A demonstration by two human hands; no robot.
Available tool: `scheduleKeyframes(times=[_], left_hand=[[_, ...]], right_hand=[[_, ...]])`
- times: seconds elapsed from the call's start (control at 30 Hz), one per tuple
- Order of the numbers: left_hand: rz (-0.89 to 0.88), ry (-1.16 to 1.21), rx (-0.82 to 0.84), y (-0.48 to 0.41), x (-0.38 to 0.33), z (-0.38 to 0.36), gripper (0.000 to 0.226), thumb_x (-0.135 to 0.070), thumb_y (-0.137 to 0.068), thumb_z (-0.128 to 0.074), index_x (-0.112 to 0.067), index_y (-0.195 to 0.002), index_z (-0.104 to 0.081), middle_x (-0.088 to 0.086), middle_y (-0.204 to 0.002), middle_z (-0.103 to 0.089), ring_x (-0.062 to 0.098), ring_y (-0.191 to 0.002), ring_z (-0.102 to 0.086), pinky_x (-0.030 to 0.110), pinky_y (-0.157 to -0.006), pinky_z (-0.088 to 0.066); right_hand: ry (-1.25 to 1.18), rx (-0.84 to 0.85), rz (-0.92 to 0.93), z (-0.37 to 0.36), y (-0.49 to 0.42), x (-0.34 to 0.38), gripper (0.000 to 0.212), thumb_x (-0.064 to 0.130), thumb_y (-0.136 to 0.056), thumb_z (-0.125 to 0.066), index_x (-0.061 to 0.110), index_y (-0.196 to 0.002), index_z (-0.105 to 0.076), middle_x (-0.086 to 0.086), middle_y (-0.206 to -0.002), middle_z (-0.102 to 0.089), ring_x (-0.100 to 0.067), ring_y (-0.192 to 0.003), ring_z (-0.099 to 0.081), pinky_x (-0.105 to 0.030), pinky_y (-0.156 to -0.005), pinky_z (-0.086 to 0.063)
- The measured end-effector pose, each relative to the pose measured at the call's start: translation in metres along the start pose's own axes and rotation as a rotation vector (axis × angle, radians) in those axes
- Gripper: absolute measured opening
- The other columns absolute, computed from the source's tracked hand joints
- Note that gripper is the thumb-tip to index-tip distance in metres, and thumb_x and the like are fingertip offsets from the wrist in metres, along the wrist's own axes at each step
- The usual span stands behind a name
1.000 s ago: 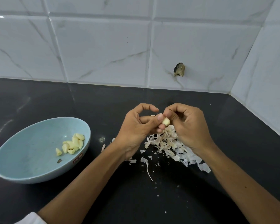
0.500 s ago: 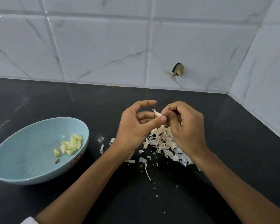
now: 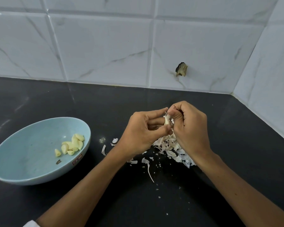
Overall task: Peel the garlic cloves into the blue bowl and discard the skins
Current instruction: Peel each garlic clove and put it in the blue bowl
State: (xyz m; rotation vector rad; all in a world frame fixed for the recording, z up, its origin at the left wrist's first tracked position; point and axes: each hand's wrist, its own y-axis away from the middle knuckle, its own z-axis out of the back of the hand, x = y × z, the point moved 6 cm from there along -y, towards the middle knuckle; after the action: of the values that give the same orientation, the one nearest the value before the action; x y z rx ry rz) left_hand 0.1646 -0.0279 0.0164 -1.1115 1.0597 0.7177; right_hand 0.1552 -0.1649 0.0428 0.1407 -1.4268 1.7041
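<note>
A pale garlic clove (image 3: 167, 120) with loose skin is held above the black counter. My left hand (image 3: 143, 131) pinches its lower end between thumb and fingers. My right hand (image 3: 189, 126) pinches the skin at its top, fingers curled. Below the hands lies a heap of white garlic skins (image 3: 169, 147). The blue bowl (image 3: 23, 151) stands at the left and holds several peeled yellow cloves (image 3: 71, 145).
The black counter (image 3: 154, 202) runs to a white tiled wall (image 3: 105, 46) at the back and right. A dark chipped hole (image 3: 181, 71) marks one tile. Skin scraps (image 3: 148, 169) lie scattered near the heap.
The clove has turned upright between my fingers and a strip of skin now stands loose at its top. Both hands stay above the skin heap.
</note>
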Motion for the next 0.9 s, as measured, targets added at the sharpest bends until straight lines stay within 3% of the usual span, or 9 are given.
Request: scheduleKeyframes(times=[0.17,0.27,0.4,0.5,0.63,0.7,0.8,0.9], left_hand=[[-0.003,-0.003,0.007,0.001,-0.001,-0.001,0.056,0.004,-0.091,-0.069,0.0,-0.143,-0.05,0.008,-0.098,-0.079,0.013,-0.082,-0.075,0.024,-0.083,-0.059],[-0.023,-0.007,-0.051,-0.002,-0.001,0.004,0.058,0.002,-0.095,-0.065,-0.005,-0.149,-0.044,0.004,-0.102,-0.079,0.014,-0.093,-0.075,0.027,-0.091,-0.058],[-0.029,0.005,-0.139,-0.004,0.001,0.013,0.05,0.002,-0.101,-0.056,-0.008,-0.148,-0.045,0.003,-0.109,-0.078,0.014,-0.1,-0.074,0.025,-0.092,-0.056],[-0.042,-0.018,-0.161,-0.005,0.002,0.017,0.035,0.001,-0.102,-0.053,-0.005,-0.137,-0.055,0.004,-0.114,-0.076,0.016,-0.102,-0.073,0.026,-0.093,-0.056],[-0.059,-0.009,-0.257,-0.005,0.004,0.024,0.023,-0.001,-0.102,-0.055,-0.004,-0.124,-0.062,0.003,-0.111,-0.077,0.017,-0.101,-0.074,0.026,-0.09,-0.057],[-0.063,0.009,-0.309,-0.004,0.003,0.029,0.023,-0.001,-0.102,-0.055,-0.006,-0.122,-0.064,0.002,-0.108,-0.077,0.015,-0.101,-0.074,0.027,-0.092,-0.057],[-0.047,0.044,-0.364,-0.004,0.002,0.033,0.023,-0.001,-0.101,-0.056,-0.012,-0.119,-0.067,-0.003,-0.102,-0.076,0.013,-0.101,-0.073,0.028,-0.094,-0.057],[-0.027,0.071,-0.347,-0.003,0.002,0.03,0.022,-0.002,-0.101,-0.057,-0.014,-0.116,-0.068,0.001,-0.103,-0.074,0.015,-0.098,-0.073,0.028,-0.089,-0.058]], right_hand=[[0.085,-0.105,-0.04,0.014,-0.006,-0.008,0.016,0.018,-0.102,-0.06,0.011,-0.088,-0.067,0.005,-0.075,-0.064,-0.006,-0.067,-0.062,-0.015,-0.061,-0.045],[0.088,-0.019,-0.084,0.024,-0.014,-0.014,0.013,0.025,-0.098,-0.064,0.018,-0.092,-0.074,0.006,-0.079,-0.071,-0.009,-0.067,-0.068,-0.022,-0.064,-0.052],[0.094,0.128,-0.135,0.022,-0.014,-0.014,0.007,0.024,-0.086,-0.078,0.026,-0.093,-0.08,0.01,-0.078,-0.075,-0.004,-0.067,-0.071,-0.017,-0.067,-0.055],[0.076,0.116,-0.177,0.024,-0.013,-0.015,0.007,0.022,-0.078,-0.086,0.022,-0.082,-0.081,0.013,-0.067,-0.073,-0.004,-0.062,-0.07,-0.027,-0.067,-0.061],[0.112,0.141,-0.194,0.022,-0.012,-0.021,0.011,0.01,-0.085,-0.079,0.02,-0.082,-0.081,0.016,-0.061,-0.07,-0.005,-0.057,-0.069,-0.036,-0.063,-0.063],[0.162,0.154,-0.16,0.021,-0.011,-0.023,0.008,0.012,-0.085,-0.079,0.02,-0.085,-0.082,0.015,-0.069,-0.073,-0.003,-0.06,-0.069,-0.034,-0.066,-0.063],[0.231,0.176,-0.156,0.021,-0.011,-0.022,0.019,0.03,-0.073,-0.088,0.026,-0.09,-0.079,0.015,-0.077,-0.07,0.0,-0.067,-0.065,-0.013,-0.065,-0.053],[0.187,0.147,-0.215,0.021,-0.01,-0.02,0.025,0.032,-0.068,-0.09,0.022,-0.081,-0.071,0.011,-0.065,-0.067,-0.003,-0.059,-0.064,-0.015,-0.056,-0.052]])
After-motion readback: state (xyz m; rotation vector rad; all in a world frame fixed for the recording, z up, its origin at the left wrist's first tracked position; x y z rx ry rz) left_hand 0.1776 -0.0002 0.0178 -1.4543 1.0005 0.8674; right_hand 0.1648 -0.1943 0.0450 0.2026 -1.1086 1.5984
